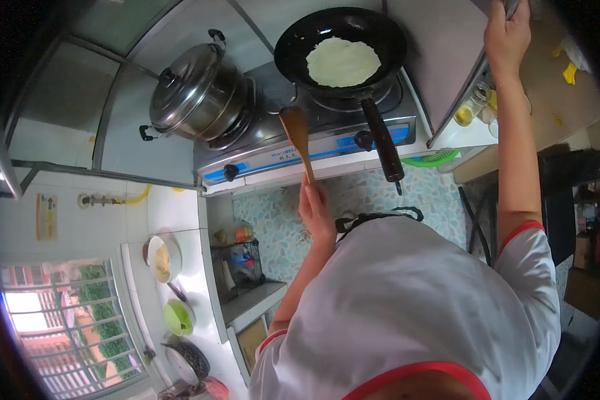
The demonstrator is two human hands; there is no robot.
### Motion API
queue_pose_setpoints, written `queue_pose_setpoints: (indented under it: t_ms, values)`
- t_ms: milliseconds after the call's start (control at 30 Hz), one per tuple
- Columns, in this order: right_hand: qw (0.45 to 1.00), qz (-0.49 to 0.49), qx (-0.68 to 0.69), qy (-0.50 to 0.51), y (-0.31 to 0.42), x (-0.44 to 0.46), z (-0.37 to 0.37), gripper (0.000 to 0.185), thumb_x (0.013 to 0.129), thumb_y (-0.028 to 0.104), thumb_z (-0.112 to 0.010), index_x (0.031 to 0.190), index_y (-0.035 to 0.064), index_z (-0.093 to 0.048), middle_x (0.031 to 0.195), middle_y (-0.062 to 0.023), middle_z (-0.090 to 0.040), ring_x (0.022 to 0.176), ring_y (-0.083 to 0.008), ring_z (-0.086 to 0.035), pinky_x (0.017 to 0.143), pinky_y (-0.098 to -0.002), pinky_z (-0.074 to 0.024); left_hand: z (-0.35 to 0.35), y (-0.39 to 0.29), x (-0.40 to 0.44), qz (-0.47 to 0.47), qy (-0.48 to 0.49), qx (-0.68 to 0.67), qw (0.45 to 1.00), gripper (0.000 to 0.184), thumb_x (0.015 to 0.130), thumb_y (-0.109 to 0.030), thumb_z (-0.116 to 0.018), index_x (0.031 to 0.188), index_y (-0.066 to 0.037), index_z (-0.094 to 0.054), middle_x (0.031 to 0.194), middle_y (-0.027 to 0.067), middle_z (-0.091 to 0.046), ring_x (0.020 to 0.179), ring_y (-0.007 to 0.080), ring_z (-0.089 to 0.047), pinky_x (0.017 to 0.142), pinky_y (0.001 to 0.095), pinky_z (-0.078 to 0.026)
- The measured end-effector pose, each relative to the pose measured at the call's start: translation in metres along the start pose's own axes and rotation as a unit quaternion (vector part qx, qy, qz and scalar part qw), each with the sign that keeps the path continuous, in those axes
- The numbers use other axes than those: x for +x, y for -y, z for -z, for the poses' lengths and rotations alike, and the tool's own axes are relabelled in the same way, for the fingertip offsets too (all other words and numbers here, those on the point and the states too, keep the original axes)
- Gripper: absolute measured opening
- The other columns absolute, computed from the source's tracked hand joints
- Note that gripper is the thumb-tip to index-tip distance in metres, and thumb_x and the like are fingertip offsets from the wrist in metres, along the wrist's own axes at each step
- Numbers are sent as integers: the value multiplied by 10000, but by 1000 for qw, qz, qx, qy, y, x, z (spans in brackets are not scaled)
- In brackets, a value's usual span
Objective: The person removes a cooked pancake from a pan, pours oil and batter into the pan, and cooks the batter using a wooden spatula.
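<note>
Kitchen stove (257, 162), upper centre: a pale, flat round (343, 62) lies in a black pan (392, 55). At centre, the left hand (315, 209) has its grip closed around a wooden spatula (299, 137); at upper right, the right hand (507, 39) curls around a grey object (511, 8). Keeping the blade flat and low should spare the round from tearing.

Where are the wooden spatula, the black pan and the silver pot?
Wooden spatula (299, 138), head view: on the blade.
Black pan (290, 52), head view: bare inner wall.
Silver pot (188, 84), head view: on its lid.

White shirt (420, 307), red collar (420, 367), red-edged sleeves (528, 257)
</note>
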State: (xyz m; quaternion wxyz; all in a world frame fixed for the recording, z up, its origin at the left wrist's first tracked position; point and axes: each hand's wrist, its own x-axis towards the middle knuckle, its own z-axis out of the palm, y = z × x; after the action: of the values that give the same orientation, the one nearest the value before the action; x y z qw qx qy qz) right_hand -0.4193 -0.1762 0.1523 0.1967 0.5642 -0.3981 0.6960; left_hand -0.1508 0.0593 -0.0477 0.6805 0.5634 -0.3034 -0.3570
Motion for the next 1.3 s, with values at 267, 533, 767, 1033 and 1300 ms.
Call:
queue_pose_setpoints:
  t_ms: [267,533,767,1033,1300]
  values:
    - [999,1,41,7,-5,0,1,463,846,116,-475,1250,-58,-330,1237,-204,-425,1170,-268,-387,974,-320,-281,-3,0,-1,-10,-10,2,1000,432,928,-319,-348,1227,-16,-422,629,-49,-369,547,28,-314,470,164,-229]
    - [999,-31,25,20,-5,0,0,459,851,113,-467,1253,-54,-324,1232,-200,-433,1164,-269,-395,968,-327,-290,-10,-1,1,1,-2,-7,1000,418,923,-296,-375,1237,-23,-416,637,-49,-376,545,26,-311,474,161,-236]
    - [999,5,51,3,-1,-1,3,449,840,93,-467,1242,-60,-336,1209,-210,-449,1140,-278,-417,955,-326,-302,-9,-8,14,-67,21,49,996,377,895,-190,-456,1231,-18,-431,722,-63,-447,585,12,-342,512,143,-275]
    - [998,18,57,-5,0,-2,1,448,829,71,-464,1236,-67,-338,1188,-209,-465,1130,-275,-427,952,-320,-305,-21,-91,112,-206,133,426,871,262,833,-138,-531,1066,-24,-569,816,142,-617,697,184,-572,616,253,-426]
    - [998,-27,59,-2,8,0,2,457,819,60,-465,1242,-55,-338,1172,-208,-479,1120,-277,-440,947,-318,-313,-133,-81,207,-146,270,625,717,271,793,-273,-495,961,-112,-633,923,173,-600,867,325,-571,763,386,-444]
